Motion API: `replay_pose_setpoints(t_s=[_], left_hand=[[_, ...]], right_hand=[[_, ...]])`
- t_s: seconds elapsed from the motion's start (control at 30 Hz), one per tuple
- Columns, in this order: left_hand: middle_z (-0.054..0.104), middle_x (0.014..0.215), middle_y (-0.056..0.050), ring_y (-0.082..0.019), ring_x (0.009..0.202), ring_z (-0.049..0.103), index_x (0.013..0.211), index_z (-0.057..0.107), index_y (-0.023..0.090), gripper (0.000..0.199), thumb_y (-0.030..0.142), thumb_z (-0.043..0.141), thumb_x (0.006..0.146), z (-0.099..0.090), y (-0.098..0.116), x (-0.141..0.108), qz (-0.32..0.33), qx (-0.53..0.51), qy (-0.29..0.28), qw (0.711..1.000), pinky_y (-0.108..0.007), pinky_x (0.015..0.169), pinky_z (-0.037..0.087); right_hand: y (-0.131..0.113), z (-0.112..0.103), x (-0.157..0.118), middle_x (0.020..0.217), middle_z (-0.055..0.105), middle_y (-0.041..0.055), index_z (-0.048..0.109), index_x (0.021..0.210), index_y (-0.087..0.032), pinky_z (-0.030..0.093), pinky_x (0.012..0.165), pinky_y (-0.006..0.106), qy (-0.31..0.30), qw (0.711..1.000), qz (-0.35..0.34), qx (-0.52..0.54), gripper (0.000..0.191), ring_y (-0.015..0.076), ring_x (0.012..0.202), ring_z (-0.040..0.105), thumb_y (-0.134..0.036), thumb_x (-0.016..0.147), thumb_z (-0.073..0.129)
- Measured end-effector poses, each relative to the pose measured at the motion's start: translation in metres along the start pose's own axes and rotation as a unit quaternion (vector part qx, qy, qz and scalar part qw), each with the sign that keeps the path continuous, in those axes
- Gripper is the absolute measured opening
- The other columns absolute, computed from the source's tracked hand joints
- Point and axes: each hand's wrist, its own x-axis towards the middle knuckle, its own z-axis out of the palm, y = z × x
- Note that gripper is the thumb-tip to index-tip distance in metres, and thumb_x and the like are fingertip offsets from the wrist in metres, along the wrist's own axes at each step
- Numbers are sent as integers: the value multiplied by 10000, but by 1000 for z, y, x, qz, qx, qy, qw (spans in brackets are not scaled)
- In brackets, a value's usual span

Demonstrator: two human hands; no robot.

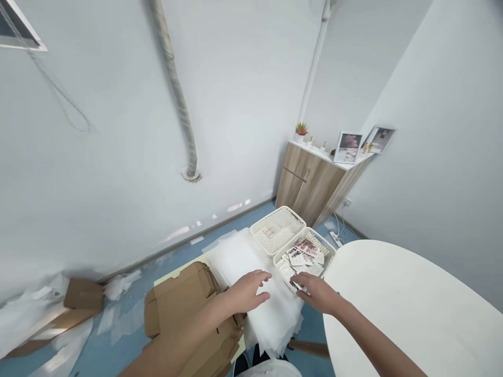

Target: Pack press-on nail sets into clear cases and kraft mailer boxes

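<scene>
My left hand (248, 292) hovers over a stack of white translucent sheets (257, 259), its fingers and thumb spread with nothing between them. My right hand (317, 294) reaches over the near edge of a white plastic basket (330, 250), fingers apart and slightly bent. Inside that basket lie printed cards or packets (296, 257) in white, red and dark tones. Whether my right fingertips touch them I cannot tell. A second white basket (275, 243) sits beside it, farther back, with a few small items on its bottom.
Flattened brown cardboard boxes (184, 298) lie left of the sheets. A round white table (401, 298) is at my right. Behind stands a wooden cabinet (310, 180) with picture frames and a plant. Plastic wrap (35, 309) and cardboard lie on the left floor; a power strip (336, 239) is near the cabinet.
</scene>
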Motion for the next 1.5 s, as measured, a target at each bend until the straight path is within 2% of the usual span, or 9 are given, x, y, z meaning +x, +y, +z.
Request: replay_pose_setpoints(t_s=[0.2,0.4,0.5,0.6,0.8,0.93,1.17,1.37,1.5], left_hand=[[593,1060,-50,-210,890,568,1128,530,245,410,357,513,735,-31,-20,54,-45,-29,0,999,-333,808,430],[566,1106,-67,-229,940,553,1141,516,226,411,330,511,744,-45,-60,135,-93,-31,-21,995,-380,854,421],[535,1145,-80,-212,938,559,1151,489,213,440,314,543,726,-32,-88,178,-146,-98,13,984,-363,828,450],[500,1186,-99,-210,995,541,1177,438,185,489,245,561,708,-10,-113,218,-237,-177,89,951,-352,814,460],[439,1250,-108,-229,1100,479,1238,348,185,575,156,553,702,26,-140,272,-349,-271,115,889,-353,866,421],[366,1292,-133,-244,1139,438,1301,239,192,651,163,544,726,37,-153,289,-384,-292,111,869,-349,855,419],[413,1208,-82,-213,1133,427,1318,194,229,641,140,513,770,56,-173,289,-340,-311,137,877,-368,897,386],[441,1171,-70,-194,1088,455,1268,313,205,551,110,513,763,48,-172,287,-322,-291,108,894,-356,888,392],[442,1184,-89,-198,1077,461,1261,331,179,559,135,550,748,40,-169,286,-311,-279,100,903,-353,885,390]], right_hand=[[51,-27,71,1045,612,81,540,1123,-308,445,779,421,-52,996,-10,-66,387,293,904,579,-233,747,489],[123,-34,162,1022,600,98,507,1152,-204,452,745,389,-79,987,-29,-140,379,248,877,585,-234,775,483],[149,-27,201,1004,587,104,507,1127,-177,446,725,346,-109,979,-19,-171,361,231,862,586,-198,767,498],[163,-14,228,1005,566,105,501,1088,-157,434,719,323,-134,970,-2,-202,323,218,865,575,-184,766,501],[161,10,255,1052,502,138,443,1053,-110,411,731,319,-106,960,11,-258,271,229,918,526,-217,805,459],[161,21,267,1006,498,144,413,1064,-93,411,708,328,-108,953,9,-283,373,249,896,508,-330,789,498],[177,38,271,976,486,151,401,1061,-74,385,765,377,-78,958,-2,-276,300,265,925,476,-289,863,335],[183,47,272,990,484,156,363,1107,-55,362,797,396,-77,962,-19,-262,307,278,985,456,-208,877,230],[177,41,275,947,512,151,370,1095,-56,383,754,360,-88,961,-2,-261,285,254,925,510,-172,869,241]])
